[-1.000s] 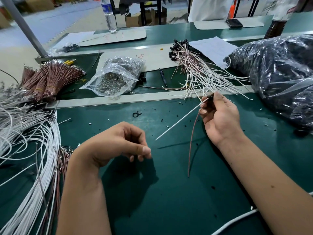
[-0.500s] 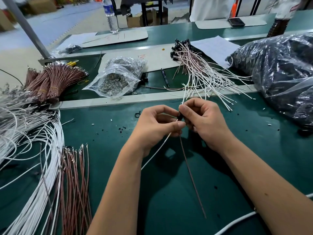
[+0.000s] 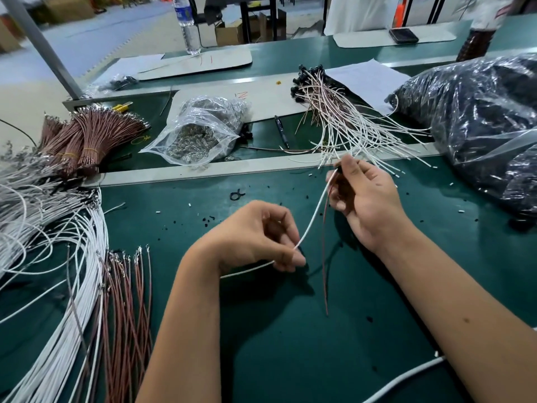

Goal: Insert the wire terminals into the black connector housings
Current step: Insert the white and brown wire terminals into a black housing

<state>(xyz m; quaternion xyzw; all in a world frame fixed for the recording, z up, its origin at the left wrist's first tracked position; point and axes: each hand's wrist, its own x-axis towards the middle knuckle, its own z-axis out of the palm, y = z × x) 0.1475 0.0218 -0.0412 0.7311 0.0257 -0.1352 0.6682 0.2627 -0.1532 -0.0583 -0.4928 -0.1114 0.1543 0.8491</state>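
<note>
My right hand (image 3: pixel 366 199) pinches a small black connector housing (image 3: pixel 338 167) at its fingertips, raised above the green mat. A white wire (image 3: pixel 312 218) and a brown wire (image 3: pixel 325 257) run down from that housing. My left hand (image 3: pixel 258 237) pinches the white wire lower down, between thumb and fingers, and the wire's tail sticks out to the left below the hand. The brown wire hangs free with its end near the mat. How the terminals sit inside the housing is hidden by my fingers.
Loose white wires (image 3: pixel 52 257) and brown wires (image 3: pixel 128 309) lie at the left. Finished wire pairs with housings (image 3: pixel 343 120) are piled behind my right hand. A black-filled plastic bag (image 3: pixel 476 126) sits at right, a clear bag of terminals (image 3: pixel 200 135) and brown bundles (image 3: pixel 87 138) beyond the rail.
My hands were together on the housing half a second ago. Now they have drawn apart: the right hand lifted the housing up and right, the left slid down along the white wire.
</note>
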